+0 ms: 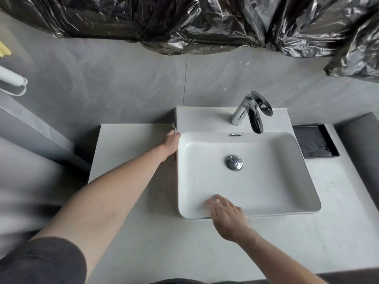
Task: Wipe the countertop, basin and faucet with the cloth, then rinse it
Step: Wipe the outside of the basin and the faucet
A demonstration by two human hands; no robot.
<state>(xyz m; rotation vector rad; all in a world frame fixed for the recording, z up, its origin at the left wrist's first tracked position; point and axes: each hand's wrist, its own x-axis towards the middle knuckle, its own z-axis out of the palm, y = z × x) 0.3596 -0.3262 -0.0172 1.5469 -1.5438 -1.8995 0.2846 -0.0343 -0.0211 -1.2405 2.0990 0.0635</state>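
Two hands work: left hand (171, 141) presses the cloth (174, 128), bunched under its fingertips, against the basin (287, 181) side; right hand (226, 217) rests spread, fingers apart, on the near rim.

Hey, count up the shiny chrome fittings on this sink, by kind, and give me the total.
Faucet: 1
Drain stopper: 1
Overflow trim: 1
Total: 3

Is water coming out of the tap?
No, the chrome faucet shows no stream, and the white basin below it holds no pooled water.
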